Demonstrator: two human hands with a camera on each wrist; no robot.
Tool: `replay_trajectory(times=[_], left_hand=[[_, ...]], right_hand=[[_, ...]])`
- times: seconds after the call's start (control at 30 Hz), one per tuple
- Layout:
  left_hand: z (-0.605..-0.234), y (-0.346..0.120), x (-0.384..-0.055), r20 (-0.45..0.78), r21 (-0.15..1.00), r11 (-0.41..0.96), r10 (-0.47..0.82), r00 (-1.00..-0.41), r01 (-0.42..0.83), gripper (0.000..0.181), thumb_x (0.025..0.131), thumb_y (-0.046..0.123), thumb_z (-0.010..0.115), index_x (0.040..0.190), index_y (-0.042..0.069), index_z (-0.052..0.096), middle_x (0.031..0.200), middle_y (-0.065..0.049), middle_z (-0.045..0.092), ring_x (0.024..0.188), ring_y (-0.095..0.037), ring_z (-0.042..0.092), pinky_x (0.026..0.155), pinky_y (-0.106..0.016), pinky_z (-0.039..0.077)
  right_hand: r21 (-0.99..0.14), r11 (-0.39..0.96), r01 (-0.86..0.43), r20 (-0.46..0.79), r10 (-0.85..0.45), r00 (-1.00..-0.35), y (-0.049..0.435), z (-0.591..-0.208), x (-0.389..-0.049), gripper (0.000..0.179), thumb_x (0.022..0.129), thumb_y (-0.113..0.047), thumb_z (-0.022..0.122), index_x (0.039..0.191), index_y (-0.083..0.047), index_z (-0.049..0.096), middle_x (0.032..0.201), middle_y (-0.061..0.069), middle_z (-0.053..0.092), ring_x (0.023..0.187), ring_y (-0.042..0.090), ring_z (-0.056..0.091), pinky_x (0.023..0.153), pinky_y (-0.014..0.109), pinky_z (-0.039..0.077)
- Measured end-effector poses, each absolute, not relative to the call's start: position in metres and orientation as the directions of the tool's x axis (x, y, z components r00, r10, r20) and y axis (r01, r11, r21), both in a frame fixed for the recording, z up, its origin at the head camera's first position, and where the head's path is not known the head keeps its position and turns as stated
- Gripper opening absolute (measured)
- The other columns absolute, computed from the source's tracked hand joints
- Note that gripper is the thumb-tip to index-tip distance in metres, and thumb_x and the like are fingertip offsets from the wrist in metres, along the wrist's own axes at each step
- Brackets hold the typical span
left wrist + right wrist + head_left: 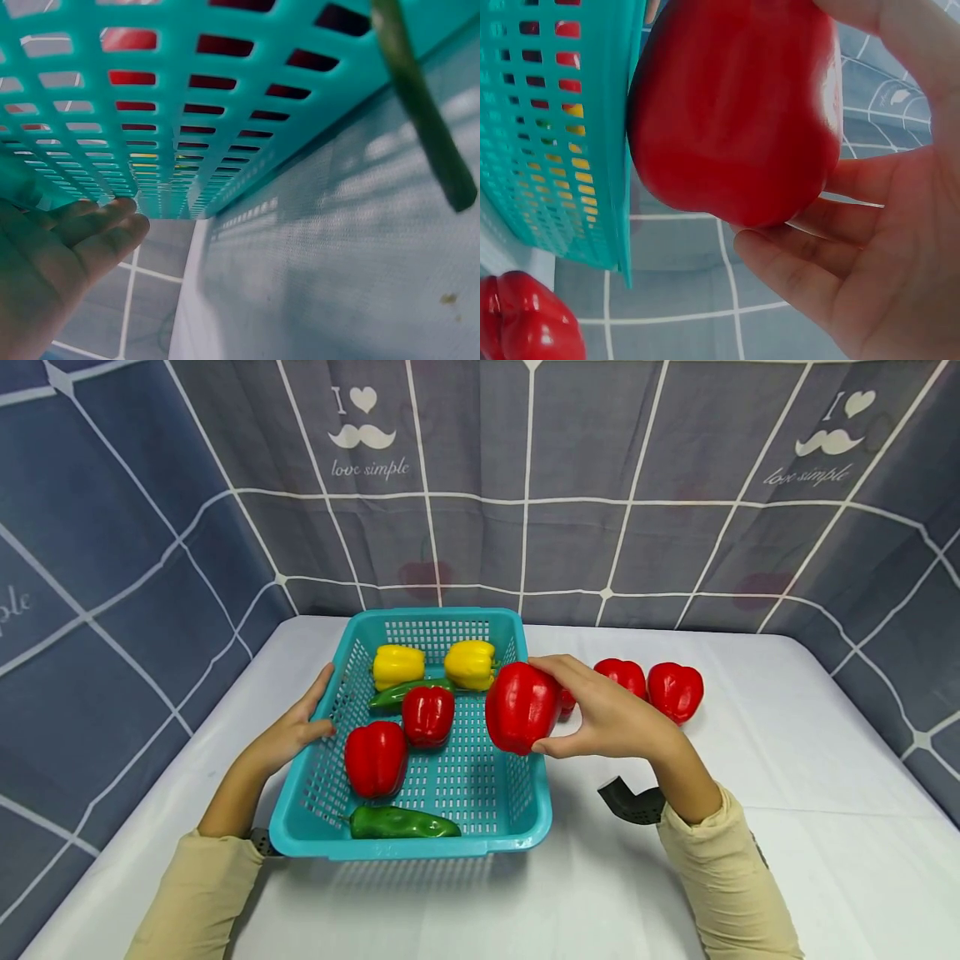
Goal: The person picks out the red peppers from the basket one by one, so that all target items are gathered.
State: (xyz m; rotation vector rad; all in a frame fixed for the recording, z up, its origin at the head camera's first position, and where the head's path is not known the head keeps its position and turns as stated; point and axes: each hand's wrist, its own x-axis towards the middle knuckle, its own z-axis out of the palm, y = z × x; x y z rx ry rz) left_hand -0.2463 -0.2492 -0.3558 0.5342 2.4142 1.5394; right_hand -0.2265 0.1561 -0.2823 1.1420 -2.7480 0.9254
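Fingers of the right hand (611, 714) grip a red pepper (519, 708) from its right, just right of frame centre, longer axis running up-down, overlapping the right rim of the teal basket (405, 849); the farther left hand (291, 733) touches its left side, fingers extended.

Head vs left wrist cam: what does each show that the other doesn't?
Head only: right hand gripping a red pepper, tan sleeves, printed lettering.

Left wrist only: brown specks on the white tablecloth, palm side of the left hand.

Both: teal basket, left hand, tablecloth, gridded backdrop.
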Motion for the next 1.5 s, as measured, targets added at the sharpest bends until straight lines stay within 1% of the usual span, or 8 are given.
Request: replay_trajectory(times=[0.2, 0.33, 0.53, 0.9, 1.0, 1.13, 1.27, 1.5], left_hand=[[-0.356, -0.249, -0.247, -0.001, 0.909, 0.378, 0.421, -0.907, 0.175, 0.089, 0.078, 0.001, 0.041, 0.146, 0.017, -0.015, 0.152, -0.01, -0.015, 0.131, -0.04, 0.01, 0.082, -0.015, 0.043], [-0.355, -0.249, -0.247, -0.01, 0.911, 0.38, 0.415, -0.91, 0.163, 0.09, 0.077, 0.001, 0.042, 0.146, 0.018, -0.015, 0.152, -0.011, -0.015, 0.132, -0.041, 0.009, 0.082, -0.017, 0.044], [-0.353, -0.248, -0.247, -0.002, 0.898, 0.401, 0.41, -0.912, 0.179, 0.09, 0.077, 0.001, 0.042, 0.145, 0.015, -0.015, 0.152, -0.014, -0.015, 0.133, -0.045, 0.009, 0.086, -0.033, 0.047], [-0.355, -0.248, -0.247, 0.005, 0.897, 0.402, 0.411, -0.912, 0.186, 0.089, 0.077, 0.002, 0.041, 0.145, 0.015, -0.015, 0.152, -0.013, -0.013, 0.132, -0.046, 0.01, 0.089, -0.055, 0.039], [-0.355, -0.247, -0.248, 0.002, 0.894, 0.407, 0.41, -0.912, 0.185, 0.09, 0.077, 0.002, 0.042, 0.146, 0.015, -0.015, 0.152, -0.013, -0.014, 0.133, -0.045, 0.009, 0.09, -0.05, 0.042], [-0.354, -0.247, -0.248, -0.006, 0.896, 0.406, 0.41, -0.912, 0.177, 0.09, 0.077, 0.002, 0.042, 0.146, 0.015, -0.015, 0.152, -0.012, -0.014, 0.133, -0.043, 0.009, 0.088, -0.033, 0.045], [-0.354, -0.247, -0.247, -0.004, 0.903, 0.392, 0.419, -0.908, 0.176, 0.09, 0.077, 0.002, 0.042, 0.146, 0.015, -0.015, 0.152, -0.012, -0.014, 0.133, -0.042, 0.008, 0.084, -0.02, 0.044], [-0.354, -0.247, -0.247, 0.001, 0.9, 0.395, 0.419, -0.908, 0.183, 0.09, 0.077, 0.002, 0.042, 0.146, 0.014, -0.014, 0.152, -0.011, -0.015, 0.134, -0.04, 0.006, 0.085, -0.015, 0.041]], right_hand=[[-0.489, 0.584, -0.648, 0.243, -0.622, -0.744, 0.168, -0.282, -0.226, 0.087, 0.063, -0.026, 0.08, 0.136, -0.008, 0.037, 0.129, 0.004, 0.047, 0.114, 0.018, 0.046, 0.079, 0.036, 0.053], [-0.478, 0.602, -0.64, 0.234, -0.614, -0.753, 0.177, -0.285, -0.228, 0.088, 0.062, -0.026, 0.08, 0.136, -0.009, 0.037, 0.13, 0.004, 0.046, 0.116, 0.02, 0.044, 0.08, 0.04, 0.052], [-0.481, 0.636, -0.603, 0.196, -0.593, -0.781, 0.192, -0.291, -0.229, 0.087, 0.063, -0.026, 0.079, 0.137, -0.01, 0.036, 0.13, 0.006, 0.045, 0.115, 0.022, 0.043, 0.079, 0.04, 0.052], [-0.47, 0.67, -0.575, 0.174, -0.568, -0.804, 0.205, -0.3, -0.235, 0.083, 0.064, -0.023, 0.079, 0.134, -0.007, 0.038, 0.126, 0.008, 0.047, 0.111, 0.024, 0.047, 0.078, 0.043, 0.052], [-0.453, 0.688, -0.567, 0.145, -0.57, -0.809, 0.204, -0.305, -0.239, 0.084, 0.063, -0.023, 0.079, 0.134, -0.006, 0.038, 0.125, 0.008, 0.047, 0.111, 0.024, 0.046, 0.077, 0.041, 0.052], [-0.43, 0.71, -0.557, 0.108, -0.572, -0.813, 0.202, -0.313, -0.243, 0.085, 0.062, -0.024, 0.079, 0.134, -0.006, 0.039, 0.125, 0.011, 0.047, 0.111, 0.025, 0.045, 0.077, 0.04, 0.053], [-0.432, 0.723, -0.539, 0.072, -0.569, -0.82, 0.199, -0.319, -0.246, 0.085, 0.062, -0.025, 0.078, 0.135, -0.006, 0.039, 0.129, 0.013, 0.047, 0.119, 0.031, 0.041, 0.079, 0.045, 0.052], [-0.422, 0.744, -0.518, -0.004, -0.573, -0.82, 0.19, -0.326, -0.248, 0.089, 0.061, -0.027, 0.079, 0.136, -0.007, 0.038, 0.132, 0.011, 0.046, 0.121, 0.029, 0.041, 0.081, 0.045, 0.051]])
